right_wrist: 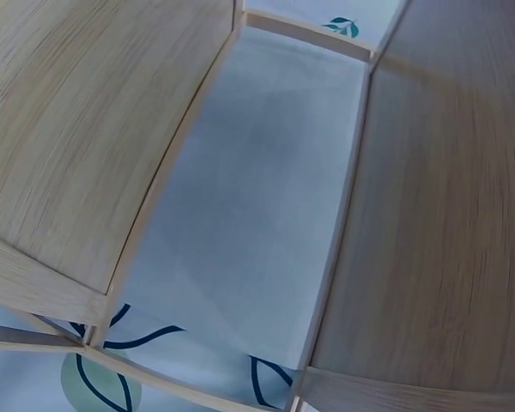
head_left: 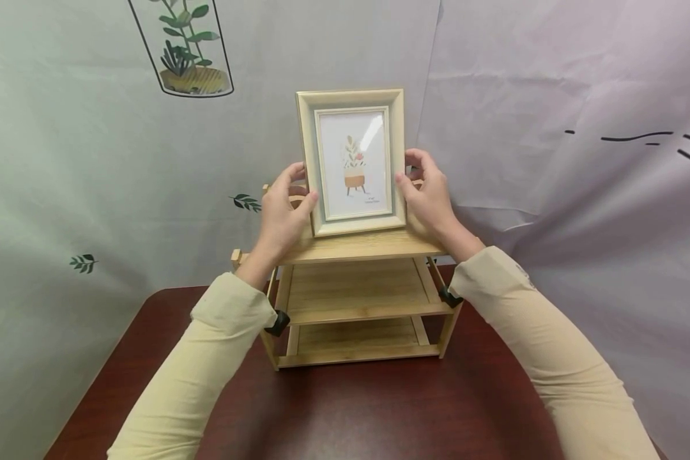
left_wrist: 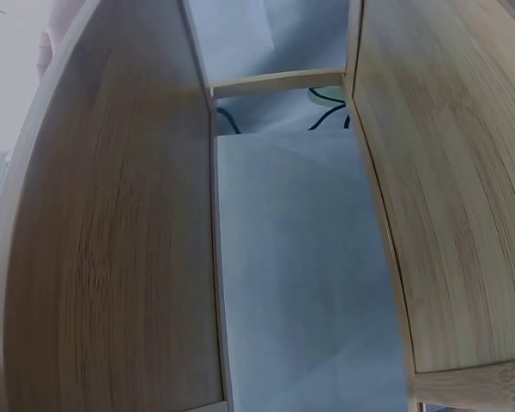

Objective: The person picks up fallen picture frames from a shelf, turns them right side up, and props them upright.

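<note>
Picture frame (head_left: 353, 163) cream, grey-blue; table (head_left: 368, 409) dark red.

Long, pale yellow sleeves (head_left: 186, 377) are wrinkling in lots of soft folds. At the end of each one, a wide cuff (head_left: 234, 308) is making a thick band. A small black block (head_left: 277, 324) is peeking out beside each cuff. The fingers (head_left: 291, 172) are showing bare.

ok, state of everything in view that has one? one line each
Picture frame: upright, slightly tilted, print facing the wearer; whether its base rests on the rack, can't tell
Left grip: holding the frame's left edge, thumb in front
Right grip: holding the frame's right edge, thumb in front
Wooden rack: standing on the table
Table: under the rack
Cloth backdrop: hanging, creased
</note>
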Available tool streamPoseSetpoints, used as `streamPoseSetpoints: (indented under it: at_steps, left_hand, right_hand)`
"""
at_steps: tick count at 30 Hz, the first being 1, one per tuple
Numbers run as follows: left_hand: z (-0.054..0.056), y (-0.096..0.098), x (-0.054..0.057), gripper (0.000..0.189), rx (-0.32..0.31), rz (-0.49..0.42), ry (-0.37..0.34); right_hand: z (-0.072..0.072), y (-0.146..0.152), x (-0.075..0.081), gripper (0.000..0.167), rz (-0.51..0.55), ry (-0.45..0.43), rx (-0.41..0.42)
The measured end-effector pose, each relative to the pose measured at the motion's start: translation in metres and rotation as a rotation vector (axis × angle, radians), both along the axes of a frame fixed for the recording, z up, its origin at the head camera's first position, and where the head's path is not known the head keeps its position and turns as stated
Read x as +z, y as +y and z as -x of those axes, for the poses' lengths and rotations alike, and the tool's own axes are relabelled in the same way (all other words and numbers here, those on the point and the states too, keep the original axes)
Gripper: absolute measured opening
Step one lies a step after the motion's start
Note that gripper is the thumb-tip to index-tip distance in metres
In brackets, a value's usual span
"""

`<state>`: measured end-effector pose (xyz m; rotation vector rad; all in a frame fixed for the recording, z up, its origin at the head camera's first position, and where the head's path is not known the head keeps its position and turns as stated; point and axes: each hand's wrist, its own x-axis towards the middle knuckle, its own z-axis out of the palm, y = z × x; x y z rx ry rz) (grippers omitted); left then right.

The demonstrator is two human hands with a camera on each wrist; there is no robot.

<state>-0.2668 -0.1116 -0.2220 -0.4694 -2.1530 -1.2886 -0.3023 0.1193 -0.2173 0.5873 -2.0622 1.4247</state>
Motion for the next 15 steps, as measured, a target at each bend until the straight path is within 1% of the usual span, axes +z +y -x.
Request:
streamPoseSetpoints:
  at_steps: [6,15]
  left_hand:
    - [-0.006,0.001,-0.001,0.048,-0.001,0.037,0.077]
    - [-0.015,0.002,-0.005,0.054,-0.006,0.093,0.191]
  right_hand:
    - [-0.003,0.001,-0.001,0.035,0.001,0.066,-0.012]
    - [-0.009,0.002,-0.003,0.031,0.023,0.1,-0.02]
